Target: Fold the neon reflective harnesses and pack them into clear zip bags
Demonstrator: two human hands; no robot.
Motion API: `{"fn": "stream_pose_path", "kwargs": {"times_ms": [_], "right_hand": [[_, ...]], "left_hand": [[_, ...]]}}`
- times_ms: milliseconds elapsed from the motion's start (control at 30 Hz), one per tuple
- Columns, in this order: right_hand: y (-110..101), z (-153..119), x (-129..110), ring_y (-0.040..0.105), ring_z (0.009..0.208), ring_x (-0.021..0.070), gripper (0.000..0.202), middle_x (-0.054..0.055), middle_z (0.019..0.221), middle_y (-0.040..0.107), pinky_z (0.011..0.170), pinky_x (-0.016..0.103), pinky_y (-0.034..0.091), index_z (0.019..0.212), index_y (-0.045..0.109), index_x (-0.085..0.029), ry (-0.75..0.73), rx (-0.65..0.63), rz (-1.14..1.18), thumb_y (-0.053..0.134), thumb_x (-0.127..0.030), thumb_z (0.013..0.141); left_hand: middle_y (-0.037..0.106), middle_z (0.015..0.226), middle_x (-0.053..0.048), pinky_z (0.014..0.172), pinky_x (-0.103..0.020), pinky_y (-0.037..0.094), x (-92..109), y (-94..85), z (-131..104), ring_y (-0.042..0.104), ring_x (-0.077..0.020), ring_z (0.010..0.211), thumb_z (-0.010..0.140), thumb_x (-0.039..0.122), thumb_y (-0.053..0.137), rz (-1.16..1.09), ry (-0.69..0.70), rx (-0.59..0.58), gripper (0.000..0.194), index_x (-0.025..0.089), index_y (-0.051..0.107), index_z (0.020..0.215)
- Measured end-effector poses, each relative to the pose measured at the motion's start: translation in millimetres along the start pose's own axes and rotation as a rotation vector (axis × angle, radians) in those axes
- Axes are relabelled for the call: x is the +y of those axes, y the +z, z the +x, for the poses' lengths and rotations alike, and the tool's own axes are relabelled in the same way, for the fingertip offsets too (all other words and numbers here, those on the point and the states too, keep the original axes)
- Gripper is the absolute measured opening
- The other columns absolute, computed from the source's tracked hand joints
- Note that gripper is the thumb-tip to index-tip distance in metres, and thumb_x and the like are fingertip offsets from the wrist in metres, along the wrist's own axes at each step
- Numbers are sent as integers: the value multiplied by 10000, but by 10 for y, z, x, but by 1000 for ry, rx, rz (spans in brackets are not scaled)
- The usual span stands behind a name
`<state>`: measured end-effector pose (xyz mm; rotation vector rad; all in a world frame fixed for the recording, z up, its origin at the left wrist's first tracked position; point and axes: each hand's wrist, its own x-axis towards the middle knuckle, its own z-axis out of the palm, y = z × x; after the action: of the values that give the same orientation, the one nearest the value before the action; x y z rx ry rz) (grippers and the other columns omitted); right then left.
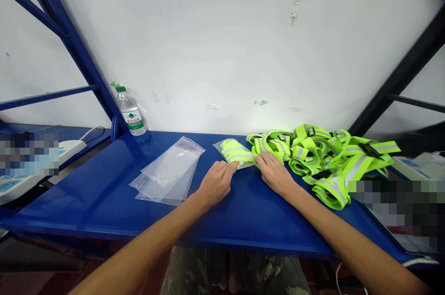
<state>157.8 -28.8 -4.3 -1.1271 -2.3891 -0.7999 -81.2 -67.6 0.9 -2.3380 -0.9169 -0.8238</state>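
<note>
A clear plastic bag (218, 145) lies on the blue table with a rolled neon-yellow reflective strap (235, 152) inside it. My left hand (218, 180) is closed on the bag's near edge, thumb and fingers pinched together. At the bag's right end, my right hand (273, 172) pinches it with bent fingers; the fingertips partly cover that end. Just beyond my right hand sits a pile of neon-yellow reflective straps (306, 151) with grey stripes and black buckles. Left of my left hand, several flat clear zip bags (170, 170) overlap on the table.
A water bottle (131, 112) with a green cap stands at the table's (86, 193) back left, near the white wall. Blue frame posts (79, 49) rise on the left, a dark post (392, 72) on the right. A white power strip (74, 147) lies at far left.
</note>
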Motion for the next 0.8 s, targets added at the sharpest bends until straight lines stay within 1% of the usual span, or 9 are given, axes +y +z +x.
{"fn": "stream_pose_path", "kwargs": {"times_ms": [133, 200, 300, 367, 467, 500, 633, 700, 800], "right_hand": [[-5, -34, 56, 472, 838, 253, 303, 101, 862, 558, 770, 342, 385, 909, 574, -146, 46, -34, 40, 428, 64, 746], [-19, -36, 39, 473, 851, 254, 321, 101, 883, 566, 775, 343, 387, 946, 572, -146, 45, -43, 79, 436, 56, 736], [-53, -11, -31, 477, 900, 259, 378, 113, 955, 581, 815, 352, 390, 1073, 563, -124, 61, -39, 114, 453, 35, 748], [-75, 6, -72, 480, 921, 262, 339, 117, 966, 585, 826, 358, 389, 1080, 572, -120, 51, -40, 125, 471, 6, 782], [-84, 11, -91, 486, 913, 260, 182, 113, 931, 588, 811, 364, 391, 993, 605, -129, 25, -20, 128, 489, -80, 863], [-79, 8, -86, 487, 899, 256, 156, 111, 915, 587, 799, 364, 392, 964, 612, -131, 20, -8, 120, 485, -95, 880], [-39, -1, -43, 475, 817, 240, 187, 101, 823, 569, 740, 359, 391, 849, 615, -140, -23, 17, 66, 455, -45, 870], [-21, -6, -24, 468, 803, 237, 209, 98, 797, 558, 732, 359, 395, 815, 611, -142, -52, 29, 70, 444, -23, 856], [-7, -16, -5, 467, 808, 237, 227, 103, 798, 559, 737, 359, 411, 829, 623, -134, -76, 73, 100, 426, -26, 861]], "left_hand": [[645, 862, -89, 692, -342, 456, -20, -20, 23, 560, -199, 759, 943, 105, 414, -28, -91, 87, 310, 88, 474, 1247], [655, 879, -97, 701, -348, 467, -16, -26, 44, 575, -207, 786, 937, 114, 433, -35, -80, 90, 336, 89, 463, 1271], [660, 921, -113, 731, -362, 481, 4, -31, 68, 590, -224, 846, 924, 112, 449, -37, -54, 81, 339, 97, 473, 1262], [659, 942, -116, 754, -367, 487, 12, -33, 74, 593, -229, 869, 920, 119, 461, -34, -68, 89, 317, 105, 490, 1236], [660, 945, -114, 762, -365, 492, 16, -31, 73, 593, -227, 866, 918, 128, 475, -38, -74, 97, 292, 105, 506, 1207], [660, 942, -112, 758, -363, 493, 19, -29, 72, 592, -225, 861, 917, 131, 480, -41, -72, 93, 288, 103, 510, 1202], [666, 941, -99, 763, -367, 497, 43, -39, 69, 594, -226, 887, 920, 150, 484, -62, -50, 23, 298, 114, 519, 1214], [658, 1052, -113, 829, -396, 500, 58, -48, 67, 586, -246, 994, 920, 203, 507, -79, -60, -38, 346, 139, 506, 1260], [550, 1300, -155, 980, -457, 461, 58, -42, 65, 501, -295, 1205, 884, 260, 564, -105, -143, -120, 463, 147, 465, 1322]]}}
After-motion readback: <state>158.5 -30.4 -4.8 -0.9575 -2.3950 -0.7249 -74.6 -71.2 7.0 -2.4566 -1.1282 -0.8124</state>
